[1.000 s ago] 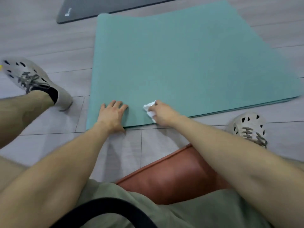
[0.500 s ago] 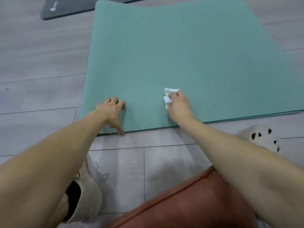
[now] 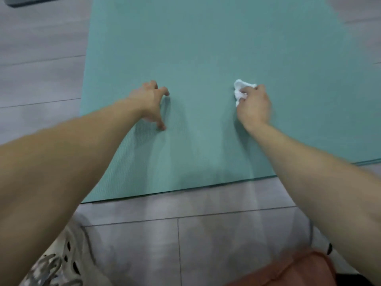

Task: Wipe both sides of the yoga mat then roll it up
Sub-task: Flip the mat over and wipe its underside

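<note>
The mat [image 3: 206,48] under the fingers [image 3: 165,92] is plain teal, faintly ribbed beside the left hand [image 3: 149,104]. The cloth [image 3: 240,89] in the fingers of the right hand [image 3: 254,106] is white. Nearer than the fingers, the floor [image 3: 226,234] is pale grey with dark seams, and the shoe [image 3: 68,261] is off-white with black holes.

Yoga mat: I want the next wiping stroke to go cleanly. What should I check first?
1. White wipe gripped in the right hand: ok.
2. Left hand fingertips braced on the yoga mat: ok.
3. Mat flat, no folds ahead of the wipe: ok.
4. Nothing lying on the mat in the stroke's path: ok.
5. Wipe damp and clean enough: cannot tell.
</note>
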Motion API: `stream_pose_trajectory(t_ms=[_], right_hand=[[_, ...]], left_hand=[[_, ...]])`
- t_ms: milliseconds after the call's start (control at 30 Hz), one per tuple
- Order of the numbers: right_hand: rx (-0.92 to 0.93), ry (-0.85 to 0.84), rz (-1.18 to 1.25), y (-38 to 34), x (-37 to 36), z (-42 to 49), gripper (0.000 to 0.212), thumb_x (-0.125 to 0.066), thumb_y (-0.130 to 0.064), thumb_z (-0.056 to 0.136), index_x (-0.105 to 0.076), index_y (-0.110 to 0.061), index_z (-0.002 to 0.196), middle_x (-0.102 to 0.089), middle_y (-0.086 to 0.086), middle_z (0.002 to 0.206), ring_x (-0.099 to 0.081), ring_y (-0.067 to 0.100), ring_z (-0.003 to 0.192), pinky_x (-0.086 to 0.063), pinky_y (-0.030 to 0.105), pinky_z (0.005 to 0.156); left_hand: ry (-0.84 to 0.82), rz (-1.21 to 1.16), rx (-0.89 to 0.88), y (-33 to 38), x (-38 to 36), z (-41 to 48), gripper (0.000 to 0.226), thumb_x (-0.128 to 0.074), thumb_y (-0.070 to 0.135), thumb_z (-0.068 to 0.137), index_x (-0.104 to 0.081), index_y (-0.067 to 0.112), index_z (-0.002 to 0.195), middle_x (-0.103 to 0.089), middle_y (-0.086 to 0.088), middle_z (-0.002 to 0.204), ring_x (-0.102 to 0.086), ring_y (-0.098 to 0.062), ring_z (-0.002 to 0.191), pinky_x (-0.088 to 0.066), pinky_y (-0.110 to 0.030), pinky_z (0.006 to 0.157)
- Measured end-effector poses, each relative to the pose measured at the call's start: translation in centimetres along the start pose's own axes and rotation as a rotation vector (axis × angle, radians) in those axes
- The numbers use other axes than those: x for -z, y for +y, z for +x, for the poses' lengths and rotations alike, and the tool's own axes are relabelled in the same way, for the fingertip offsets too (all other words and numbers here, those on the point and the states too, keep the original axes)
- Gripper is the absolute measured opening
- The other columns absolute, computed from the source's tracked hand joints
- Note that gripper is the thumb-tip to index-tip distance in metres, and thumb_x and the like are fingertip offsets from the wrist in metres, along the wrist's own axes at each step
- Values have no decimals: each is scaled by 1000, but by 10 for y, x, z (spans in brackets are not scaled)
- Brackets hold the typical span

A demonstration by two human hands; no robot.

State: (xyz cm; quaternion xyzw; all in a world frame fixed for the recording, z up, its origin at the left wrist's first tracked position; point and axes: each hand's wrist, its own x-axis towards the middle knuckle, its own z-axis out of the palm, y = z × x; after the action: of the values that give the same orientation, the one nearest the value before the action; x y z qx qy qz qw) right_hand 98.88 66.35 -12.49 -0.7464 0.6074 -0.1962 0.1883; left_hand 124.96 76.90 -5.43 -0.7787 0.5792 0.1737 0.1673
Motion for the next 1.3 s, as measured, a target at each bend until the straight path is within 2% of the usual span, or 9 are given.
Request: stream_pose_trajectory(t_ms=[133, 233, 300, 533, 667, 833, 900, 1100, 1300], right_hand=[[467, -205, 125, -63, -40, -74, 28, -58, -21, 103, -74, -17, 125, -58, 15, 130, -61, 35, 106, -50, 40, 94], [905, -420, 30, -80, -53, -108, 36, -45, -32, 105, -73, -12, 117, -55, 16, 111, -60, 37, 88, -57, 47, 69], [1000, -506, -33, -74, -46, -73, 36, -42, -27, 104, -71, -16, 123, -57, 13, 117, -60, 34, 94, -52, 38, 73], [174, -45, -74, -8, -23, 93, 39, -50, -19, 97, -69, -14, 132, -59, 15, 132, -64, 39, 114, -50, 39, 103], [485, -185, 128, -66, -69, 20, 35, -52, -22, 104, -66, -13, 134, -59, 12, 134, -63, 30, 117, -50, 38, 106], [1014, -530, 142, -88, -63, 2, 24, -60, -21, 99, -75, -11, 115, -61, 15, 113, -63, 34, 92, -56, 41, 80], [1008, -469, 50, -72, -52, 57, 30, -59, -26, 97, -76, -22, 122, -64, 11, 122, -63, 31, 103, -53, 35, 87], [234, -236, -162, -48, -24, 157, 32, -54, -26, 105, -71, -19, 131, -50, 21, 135, -62, 46, 113, -50, 43, 100], [753, -497, 80, -85, -62, 34, 25, -61, -13, 100, -73, -9, 122, -55, 17, 113, -65, 41, 83, -57, 49, 75]], left_hand=[[22, 125, 24, -7, 0, 12, 138, -91, 78, 41, -29, 37, 158, -27, -10, 161, -26, -33, 150, -27, -52, 123], [-17, 65, 33, -13, -6, 18, 137, -90, 73, 47, -23, 37, 160, -27, -10, 160, -29, -35, 148, -31, -55, 121], [-41, 28, 32, -16, -7, 20, 143, -91, 76, 43, -21, 39, 161, -27, -8, 162, -32, -34, 148, -33, -54, 121], [-83, -44, 51, -11, -5, 28, 145, -100, 67, 30, -31, 35, 153, -36, -6, 152, -43, -36, 138, -47, -56, 111], [-87, -1, 58, -6, 0, 36, 154, -100, 67, 19, -27, 32, 151, -38, -6, 140, -42, -36, 131, -54, -56, 99], [-106, 58, 49, -8, 0, 45, 179, -95, 75, 14, -2, 36, 162, -29, -7, 146, -33, -37, 136, -55, -56, 100], [-108, 52, 49, -9, 2, 44, 178, -94, 76, 13, -4, 38, 162, -29, -7, 145, -33, -36, 136, -56, -55, 97], [-91, 42, 90, -7, 3, 41, 175, -95, 75, 15, -3, 45, 161, -29, -3, 144, -33, -32, 137, -59, -50, 87], [-57, 4, 118, -4, -5, 42, 175, -102, 62, 20, -2, 45, 163, -24, -4, 149, -30, -32, 141, -55, -50, 93]])
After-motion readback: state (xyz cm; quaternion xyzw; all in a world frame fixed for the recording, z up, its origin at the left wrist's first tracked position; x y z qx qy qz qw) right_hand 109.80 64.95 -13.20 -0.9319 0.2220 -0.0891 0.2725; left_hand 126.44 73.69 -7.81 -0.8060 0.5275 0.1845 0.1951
